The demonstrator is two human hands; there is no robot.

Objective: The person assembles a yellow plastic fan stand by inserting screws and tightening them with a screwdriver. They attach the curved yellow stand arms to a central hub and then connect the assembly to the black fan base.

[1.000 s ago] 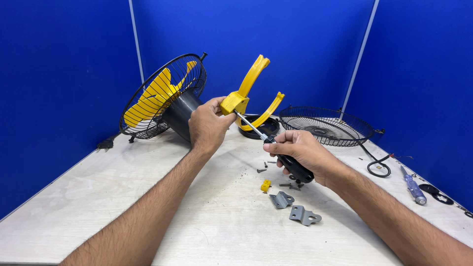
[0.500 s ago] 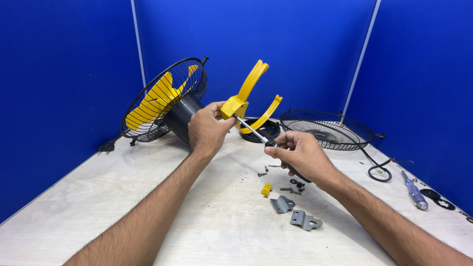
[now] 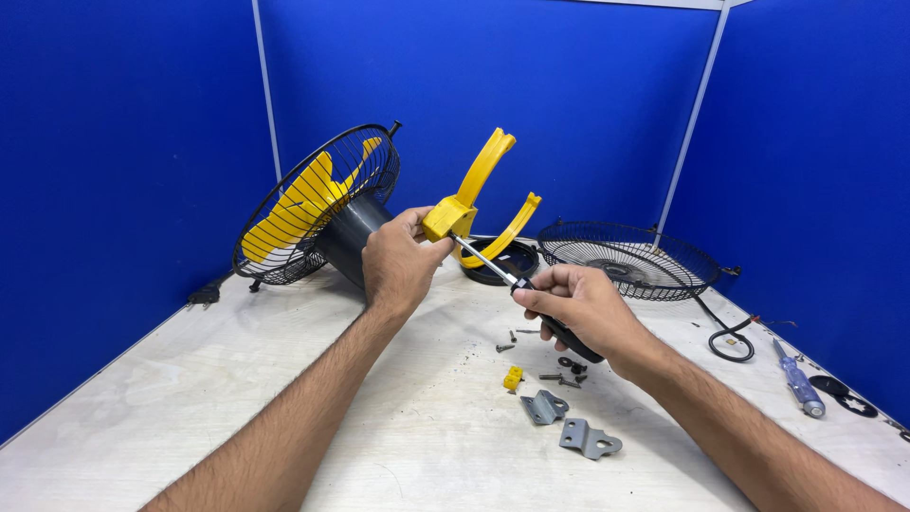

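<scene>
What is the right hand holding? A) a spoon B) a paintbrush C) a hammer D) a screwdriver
D: the right hand grips a black-handled screwdriver, whose metal shaft points into the yellow fan part that the left hand holds.

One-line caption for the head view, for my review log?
Left hand steadies a fan's yellow bracket while right hand drives a screwdriver into it.
</scene>
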